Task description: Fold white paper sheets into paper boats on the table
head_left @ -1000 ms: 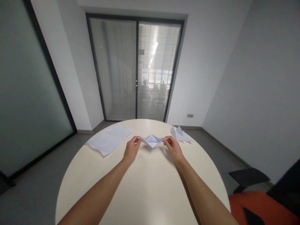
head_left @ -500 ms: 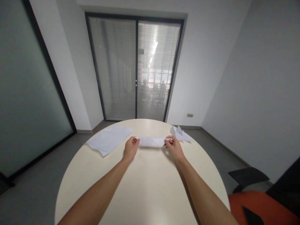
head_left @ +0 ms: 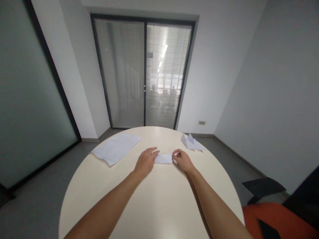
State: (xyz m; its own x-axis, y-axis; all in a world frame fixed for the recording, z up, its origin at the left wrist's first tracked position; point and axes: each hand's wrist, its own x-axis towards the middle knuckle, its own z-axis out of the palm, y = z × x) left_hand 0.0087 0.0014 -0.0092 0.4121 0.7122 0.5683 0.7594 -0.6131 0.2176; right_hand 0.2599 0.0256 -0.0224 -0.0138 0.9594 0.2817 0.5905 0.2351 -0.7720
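Observation:
A narrow folded strip of white paper (head_left: 163, 159) lies on the round table (head_left: 159, 199) between my two hands. Over its left end rests my left hand (head_left: 146, 161), palm down with the fingers stretched out. My right hand (head_left: 182, 160) pinches the strip's right end between thumb and fingers. The left end of the strip is hidden under my left hand.
Left of my hands lies a larger white sheet (head_left: 117, 148) with a bent near corner. A folded paper shape (head_left: 192, 143) with upright points stands at the right edge. An orange chair (head_left: 279, 217) is at the lower right.
The paper strip has come down nearer to me and lies on the table. My left hand has let go of its pinch, moved right and flattened; my right hand still holds the right end.

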